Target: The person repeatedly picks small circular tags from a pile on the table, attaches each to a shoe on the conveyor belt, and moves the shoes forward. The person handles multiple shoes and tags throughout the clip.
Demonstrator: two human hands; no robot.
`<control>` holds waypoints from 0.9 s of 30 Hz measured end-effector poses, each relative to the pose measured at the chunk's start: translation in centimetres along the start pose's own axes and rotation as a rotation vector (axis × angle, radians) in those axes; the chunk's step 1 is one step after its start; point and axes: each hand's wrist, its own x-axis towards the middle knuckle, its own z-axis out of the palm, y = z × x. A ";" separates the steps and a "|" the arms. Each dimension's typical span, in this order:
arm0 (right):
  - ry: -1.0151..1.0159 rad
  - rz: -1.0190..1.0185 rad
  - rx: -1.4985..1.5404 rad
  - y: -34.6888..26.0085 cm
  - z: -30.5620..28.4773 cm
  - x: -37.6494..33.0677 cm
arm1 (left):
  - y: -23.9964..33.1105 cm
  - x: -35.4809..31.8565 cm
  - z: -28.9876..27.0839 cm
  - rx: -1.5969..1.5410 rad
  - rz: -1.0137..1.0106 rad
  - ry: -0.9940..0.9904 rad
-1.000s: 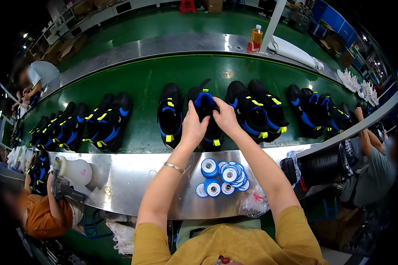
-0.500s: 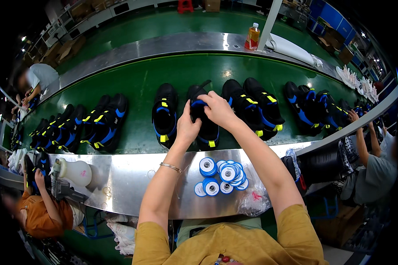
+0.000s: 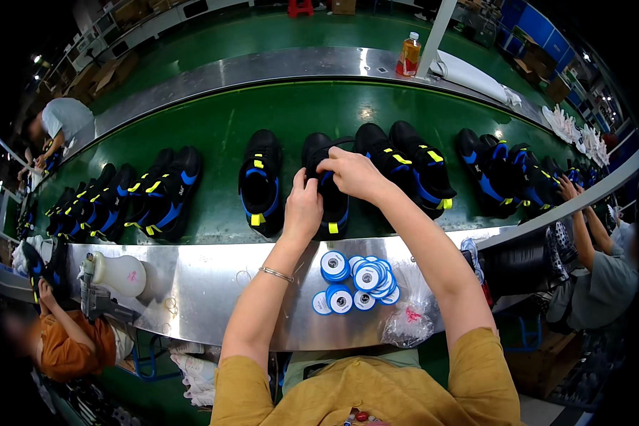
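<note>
A black sneaker (image 3: 318,148) with blue panels and a yellow heel tab stands on the green belt in front of me, toe pointing away. My left hand (image 3: 304,209) grips the left side of its opening, fingers bent over the collar. From the right, my right hand (image 3: 356,175) has its fingers curled at the tongue area, gripping the upper; the fingertips are partly hidden. A thin black strip sticks out to the right, above my right hand. Just left stands a matching sneaker (image 3: 260,181), and on the right is another pair of sneakers (image 3: 420,165), untouched.
Round blue-and-white discs (image 3: 368,277) lie piled on the metal ledge (image 3: 192,284) before me, beside a clear plastic bag (image 3: 409,318). A white-cupped spray gun (image 3: 121,275) sits at left. More sneakers (image 3: 170,192) line the belt. Co-workers (image 3: 71,334) work on both sides.
Both hands stay on the same sneaker; my right hand has shifted slightly lower and to the right. The black strip now points further right. The belt's shoes at left have slid slightly left.
</note>
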 end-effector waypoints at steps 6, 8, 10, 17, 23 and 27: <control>0.156 -0.006 0.175 0.4 1.8 0.1 | -0.9 -0.5 0.4 -0.076 -0.038 0.013; 0.175 -0.022 0.142 0.4 2.4 0.0 | -1.3 -0.8 0.1 -0.144 -0.021 0.007; 0.181 -0.069 0.057 0.1 2.9 0.2 | -2.3 -1.1 0.0 -0.225 -0.068 -0.039; 0.210 -0.187 -0.256 -2.1 4.6 -1.5 | -2.1 -0.5 -0.6 -0.344 -0.148 -0.053; 0.437 0.142 0.298 -1.3 2.2 -3.0 | 1.4 1.7 -1.1 0.116 -0.058 -0.123; 0.505 0.247 0.410 0.2 1.3 -3.9 | 1.5 2.0 -0.4 0.330 -0.030 -0.140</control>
